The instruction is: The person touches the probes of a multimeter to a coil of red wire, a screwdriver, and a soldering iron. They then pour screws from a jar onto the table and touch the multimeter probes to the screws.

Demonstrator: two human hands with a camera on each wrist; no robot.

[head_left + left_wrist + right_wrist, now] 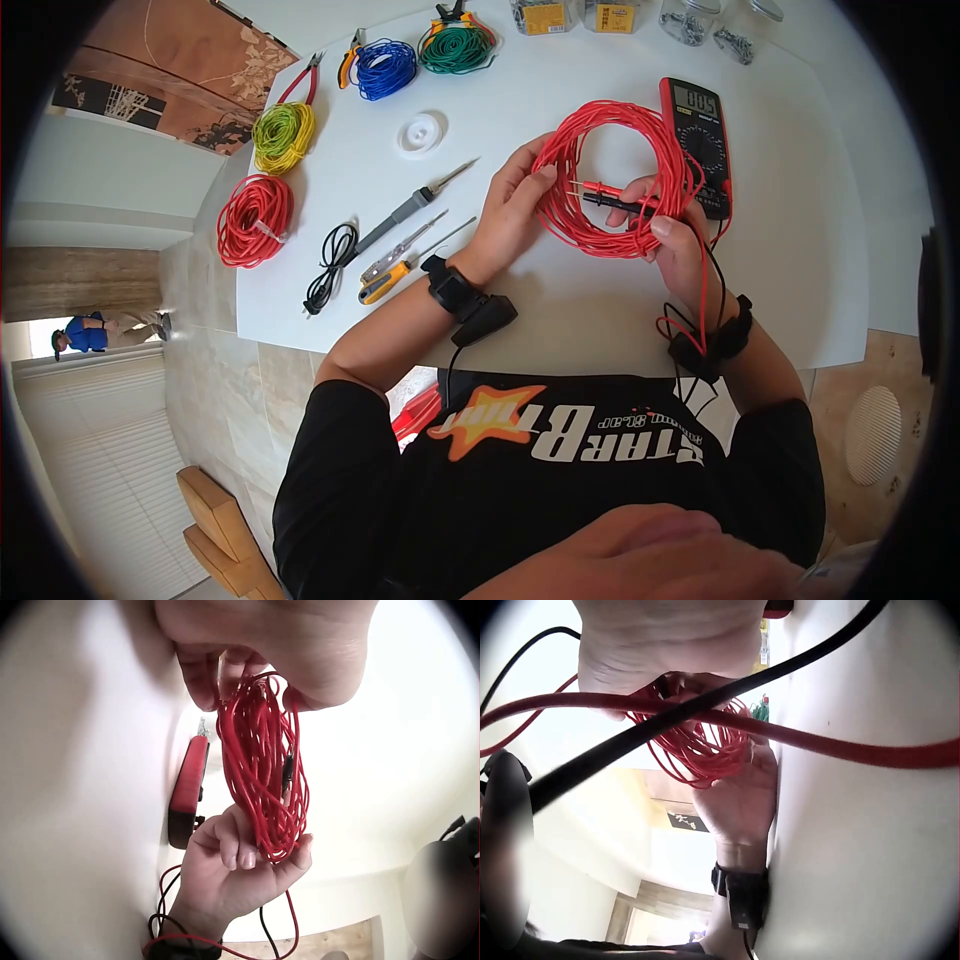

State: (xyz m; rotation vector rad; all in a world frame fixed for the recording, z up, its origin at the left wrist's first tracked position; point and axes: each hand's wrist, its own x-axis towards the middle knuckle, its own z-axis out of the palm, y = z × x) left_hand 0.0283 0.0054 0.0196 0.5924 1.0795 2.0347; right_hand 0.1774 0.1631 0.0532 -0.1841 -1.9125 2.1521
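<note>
A large coil of red wire is held up above the white table between both hands. My left hand grips the coil's left side, with the thumb on the near face and fingers behind. On the right side, my right hand holds the coil together with a red test probe and a black test probe. The probe tips point left across the coil's opening. Leads from the probes hang past the right wrist. Just behind the right hand lies a red-and-black multimeter, its display lit with digits.
Left of the hands lie a soldering iron, screwdrivers and a white spool. Further coils, red, yellow-green, blue and green, sit with pliers along the far left. Jars stand at the back.
</note>
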